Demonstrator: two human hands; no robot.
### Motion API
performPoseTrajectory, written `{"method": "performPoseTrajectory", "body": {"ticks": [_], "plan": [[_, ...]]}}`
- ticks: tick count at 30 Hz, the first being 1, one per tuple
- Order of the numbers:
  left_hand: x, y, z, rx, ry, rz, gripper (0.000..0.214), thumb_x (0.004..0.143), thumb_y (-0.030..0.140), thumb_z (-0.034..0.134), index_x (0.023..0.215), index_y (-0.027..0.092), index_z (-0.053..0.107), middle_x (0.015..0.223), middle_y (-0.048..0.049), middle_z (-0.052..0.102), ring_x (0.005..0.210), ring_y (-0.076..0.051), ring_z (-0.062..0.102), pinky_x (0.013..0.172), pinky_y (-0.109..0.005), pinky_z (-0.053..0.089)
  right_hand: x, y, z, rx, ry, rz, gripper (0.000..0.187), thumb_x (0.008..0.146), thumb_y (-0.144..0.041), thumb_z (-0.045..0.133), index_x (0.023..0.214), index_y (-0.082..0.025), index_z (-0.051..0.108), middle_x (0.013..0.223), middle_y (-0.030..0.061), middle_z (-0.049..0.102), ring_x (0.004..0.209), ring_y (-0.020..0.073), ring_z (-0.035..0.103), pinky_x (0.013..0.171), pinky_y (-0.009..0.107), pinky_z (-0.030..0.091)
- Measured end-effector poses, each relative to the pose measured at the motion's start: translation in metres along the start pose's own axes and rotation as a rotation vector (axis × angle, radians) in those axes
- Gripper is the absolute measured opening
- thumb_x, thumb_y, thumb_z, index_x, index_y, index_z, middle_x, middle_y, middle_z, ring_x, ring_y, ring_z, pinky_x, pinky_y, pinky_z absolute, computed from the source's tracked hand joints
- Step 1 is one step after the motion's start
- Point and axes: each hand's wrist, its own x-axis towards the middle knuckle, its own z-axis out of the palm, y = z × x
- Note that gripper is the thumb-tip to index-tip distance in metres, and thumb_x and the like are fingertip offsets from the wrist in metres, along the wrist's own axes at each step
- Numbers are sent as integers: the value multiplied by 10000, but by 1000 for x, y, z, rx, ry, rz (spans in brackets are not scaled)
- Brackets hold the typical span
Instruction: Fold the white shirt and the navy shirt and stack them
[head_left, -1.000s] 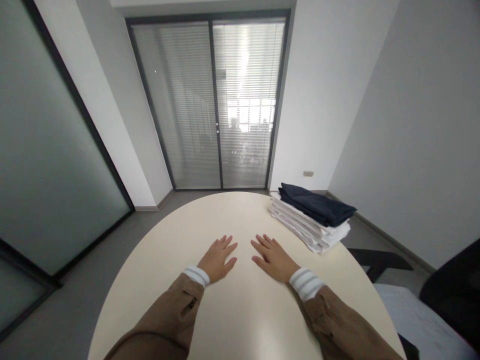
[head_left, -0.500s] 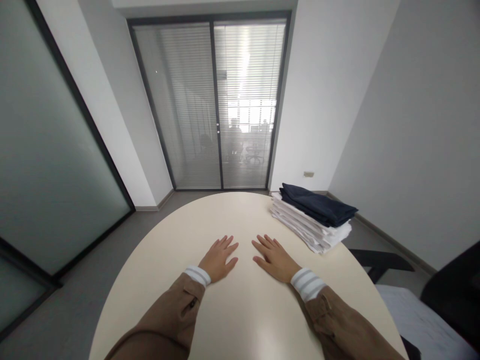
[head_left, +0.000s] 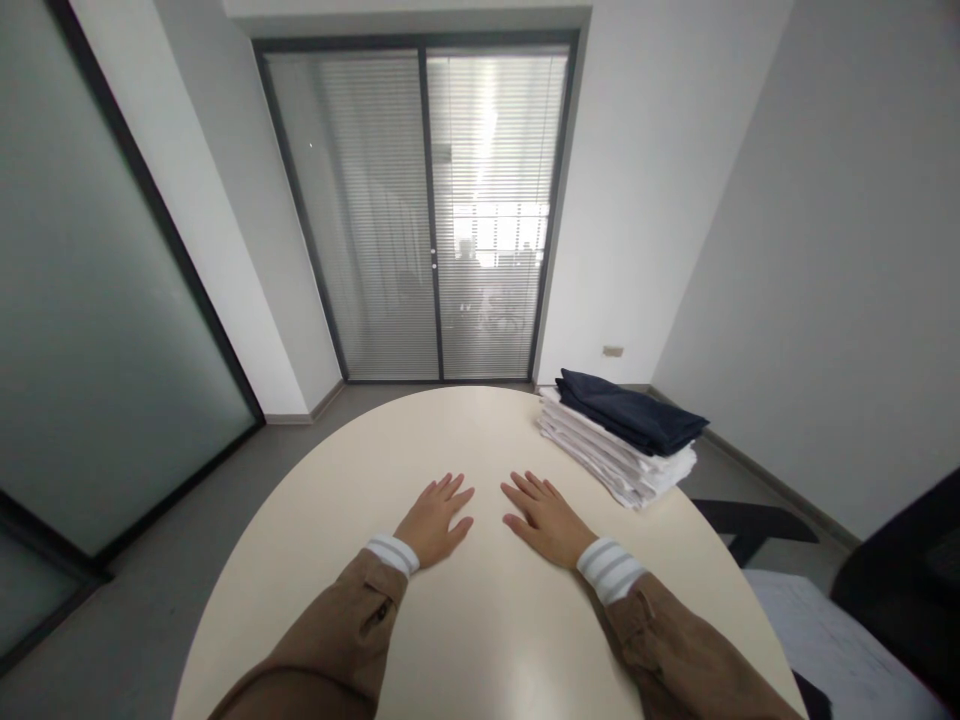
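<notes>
Palm down on the pale round table [head_left: 472,630] lies my left hand [head_left: 436,522], fingers spread and holding nothing. My right hand [head_left: 547,520] rests the same way a short distance to its right, also open. A gap of bare tabletop separates the two thumbs. Beyond my right hand, at the table's far right edge, sits a stack of folded white cloth [head_left: 600,450]. On top of that stack lies a folded dark navy cloth [head_left: 630,410]. Neither hand touches the stack.
A black chair [head_left: 900,590] stands at the right, its armrest [head_left: 754,520] close to the table edge and pale cloth [head_left: 832,630] on its seat. Glass panels with blinds [head_left: 487,220] fill the far wall. A frosted glass partition [head_left: 97,300] is on the left.
The view has shifted very slightly. Both hands stay flat on the table, and the cloth stack has not moved.
</notes>
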Motion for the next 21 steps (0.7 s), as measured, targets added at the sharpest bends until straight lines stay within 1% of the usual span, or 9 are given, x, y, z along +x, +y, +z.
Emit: {"method": "performPoseTrajectory", "body": {"ticks": [2, 4, 5, 8, 10, 12, 14, 17, 21], "plan": [[0, -1, 0, 8, -3, 2, 523, 968, 379, 490, 1460, 202, 485, 1584, -119, 354, 1480, -309, 286, 1198, -528, 253, 1, 0, -3, -23, 92, -41, 524, 980, -471, 454, 1427, -208, 533, 1508, 123, 478, 1402, 303, 403, 1151, 479, 302], [0, -1, 1, 8, -6, 5, 520, 970, 380, 486, 1459, 203, 487, 1584, -118, 355, 1481, -309, 283, 1199, -527, 253, 4, 3, -13, -69, 269, -37, 394, 980, -351, 465, 1288, -177, 639, 1325, 127, 630, 1238, 261, 540, 1068, 408, 391], [-1, -2, 1, 7, -9, 7, 519, 970, 380, 486, 1458, 203, 488, 1584, -116, 355, 1482, -308, 281, 1200, -525, 252, 5, 5, -22, -110, 375, -11, 343, 976, -299, 462, 1213, -171, 675, 1230, 123, 671, 1158, 250, 570, 1015, 389, 419], [-1, -2, 1, 3, -14, 5, 518, 971, 382, 483, 1458, 205, 488, 1587, -112, 351, 1484, -303, 275, 1204, -519, 246, 7, 20, -57, -298, 675, 133, 269, 953, -241, 483, 1087, -187, 710, 1125, 118, 682, 1080, 280, 557, 913, 408, 421], [0, -2, 1, 0, -15, 1, 517, 973, 383, 480, 1458, 206, 487, 1588, -110, 350, 1485, -301, 274, 1205, -517, 245, 6, 34, -80, -421, 821, 240, 251, 927, -238, 523, 1094, -198, 707, 1209, 119, 650, 1151, 314, 512, 946, 446, 383], [0, -2, 1, -3, -15, -4, 516, 972, 383, 480, 1457, 206, 489, 1587, -110, 351, 1485, -299, 274, 1204, -519, 245, 3, 47, -97, -494, 905, 335, 275, 906, -246, 550, 1131, -191, 696, 1320, 132, 596, 1237, 341, 456, 994, 482, 347], [0, -2, 1, -7, -13, -4, 513, 970, 381, 485, 1452, 207, 494, 1584, -111, 355, 1484, -298, 277, 1203, -522, 248, 0, 57, -105, -492, 923, 458, 327, 901, -269, 544, 1186, -176, 676, 1310, 150, 603, 1212, 347, 476, 972, 490, 363], [-1, -2, 0, -20, 1, 6, 504, 965, 374, 498, 1441, 209, 505, 1577, -117, 367, 1479, -299, 291, 1197, -530, 257, -2, 64, -107, -432, 835, 620, 392, 909, -304, 499, 1238, -159, 654, 1176, 166, 666, 1063, 342, 555, 864, 477, 412], [-1, -2, 1, -27, 10, 7, 506, 965, 374, 495, 1441, 201, 506, 1573, -123, 374, 1477, -307, 293, 1196, -535, 258, -5, 67, -107, -394, 704, 651, 406, 883, -286, 508, 1249, -186, 653, 1164, 162, 671, 1017, 331, 573, 809, 451, 412]]}}
